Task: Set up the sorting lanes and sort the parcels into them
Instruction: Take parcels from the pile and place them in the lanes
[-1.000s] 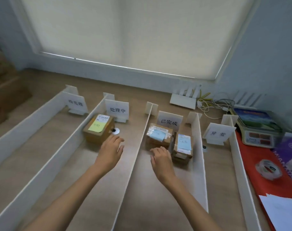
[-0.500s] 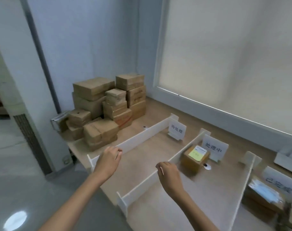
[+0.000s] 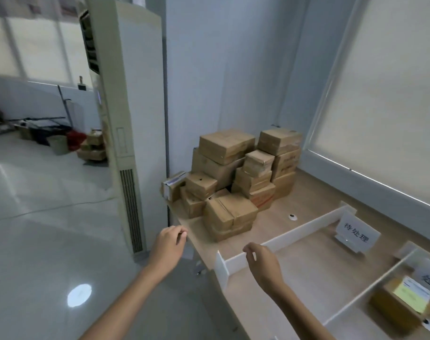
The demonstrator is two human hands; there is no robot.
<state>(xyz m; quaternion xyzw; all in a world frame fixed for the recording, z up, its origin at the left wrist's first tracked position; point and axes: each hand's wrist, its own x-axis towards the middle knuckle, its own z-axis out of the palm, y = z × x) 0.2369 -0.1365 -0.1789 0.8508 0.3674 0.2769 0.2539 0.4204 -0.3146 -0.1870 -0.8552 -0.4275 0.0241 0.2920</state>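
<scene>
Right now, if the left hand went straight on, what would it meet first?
Probably the stack of cardboard parcels at the table's corner; the left hand seems short of it, depth unclear.

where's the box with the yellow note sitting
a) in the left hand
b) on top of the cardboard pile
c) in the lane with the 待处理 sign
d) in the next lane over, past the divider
d: the box with the yellow note lies beyond the divider, apart from the 待处理 sign and the cardboard pile; the left hand holds nothing.
</scene>
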